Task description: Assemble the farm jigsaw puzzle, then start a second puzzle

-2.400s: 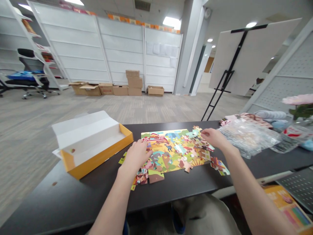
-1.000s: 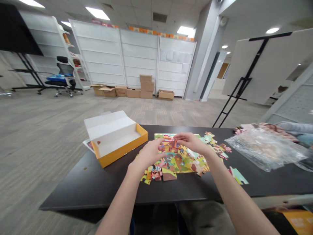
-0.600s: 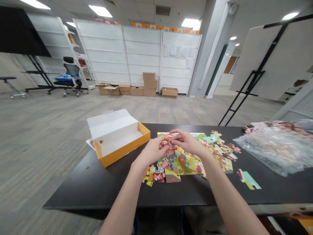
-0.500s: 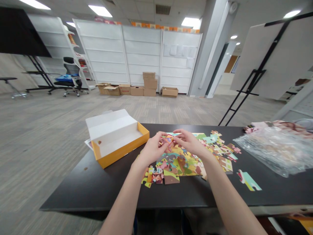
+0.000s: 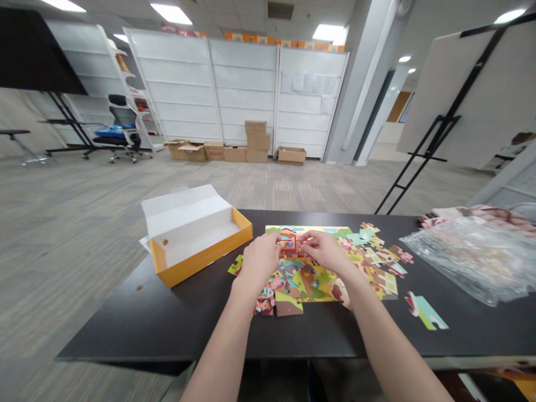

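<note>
A colourful jigsaw puzzle, partly joined, lies on the black table, with a red house pictured near its top. My left hand has its fingers closed at the left edge of a puzzle piece with part of that house; its thumb is mostly hidden. On the other side my right hand pinches the piece's right edge. The piece lies flat or nearly flat over the upper left of the puzzle; I cannot tell whether it is fully seated. Loose pieces lie by my left forearm.
An open yellow box with a white inside stands at the left of the table. More loose pieces spread right of the puzzle, and one joined strip lies apart. Clear plastic bags lie at the far right.
The house piece, earlier tilted up between both hands, is now lower and flatter on the puzzle. My hands have moved slightly apart and down, uncovering more of the puzzle's top edge.
</note>
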Motion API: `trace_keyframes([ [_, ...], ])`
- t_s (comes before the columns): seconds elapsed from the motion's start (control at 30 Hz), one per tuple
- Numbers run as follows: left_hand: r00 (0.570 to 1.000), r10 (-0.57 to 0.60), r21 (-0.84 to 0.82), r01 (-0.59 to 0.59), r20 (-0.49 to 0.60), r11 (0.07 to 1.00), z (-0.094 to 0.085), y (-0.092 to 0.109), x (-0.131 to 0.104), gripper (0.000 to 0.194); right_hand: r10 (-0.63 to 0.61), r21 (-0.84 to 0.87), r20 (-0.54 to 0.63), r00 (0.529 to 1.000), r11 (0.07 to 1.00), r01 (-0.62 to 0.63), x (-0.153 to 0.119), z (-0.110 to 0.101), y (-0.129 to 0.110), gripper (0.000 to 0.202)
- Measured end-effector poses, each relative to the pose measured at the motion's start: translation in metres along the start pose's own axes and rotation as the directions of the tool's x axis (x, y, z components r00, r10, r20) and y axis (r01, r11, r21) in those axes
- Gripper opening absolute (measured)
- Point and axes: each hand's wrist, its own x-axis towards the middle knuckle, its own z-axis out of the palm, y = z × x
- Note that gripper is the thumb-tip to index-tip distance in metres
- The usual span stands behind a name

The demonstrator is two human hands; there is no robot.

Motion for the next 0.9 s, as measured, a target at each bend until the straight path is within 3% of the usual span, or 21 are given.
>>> trace_keyframes([
  [0.17,0.997,0.038,0.118,-0.046,0.074,0.992,-0.004,-0.006,-0.004,0.018,0.014,-0.196,-0.005,1.000,0.980,-0.015,-0.001,0.002,-0.001,0.012],
  [0.47,0.977,0.181,0.147,-0.197,0.111,0.969,-0.004,-0.011,-0.011,0.022,-0.064,-0.290,-0.029,0.998,0.955,0.053,-0.003,0.007,-0.006,0.014],
  [0.63,0.966,0.237,0.148,-0.251,0.108,0.957,-0.003,-0.011,-0.010,0.023,-0.070,-0.340,0.063,0.996,0.936,0.087,-0.006,0.005,-0.005,0.012],
  [0.9,0.964,0.232,0.176,-0.253,0.134,0.951,0.000,-0.008,-0.009,0.023,-0.087,-0.407,0.068,0.994,0.907,0.107,-0.007,0.008,-0.003,0.020],
])
